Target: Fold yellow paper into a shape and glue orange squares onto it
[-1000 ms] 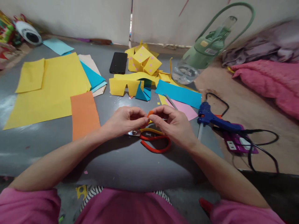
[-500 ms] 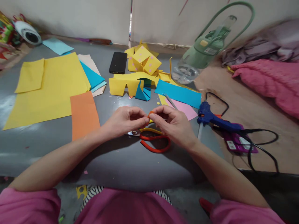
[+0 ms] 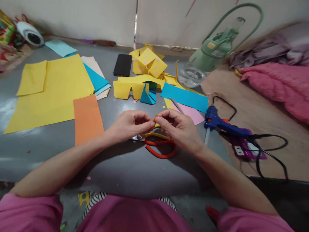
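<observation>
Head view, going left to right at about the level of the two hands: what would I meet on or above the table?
Large yellow sheet → orange sheet → left hand → small orange piece → right hand → blue glue gun.

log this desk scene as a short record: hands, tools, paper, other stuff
left hand: pinching a small orange piece
right hand: pinching the same piece
under hands: scissors, red and yellow handles
right: blue glue gun
left: large yellow sheet, orange sheet
behind: black phone, dotted yellow paper shape, green-topped bottle
</observation>
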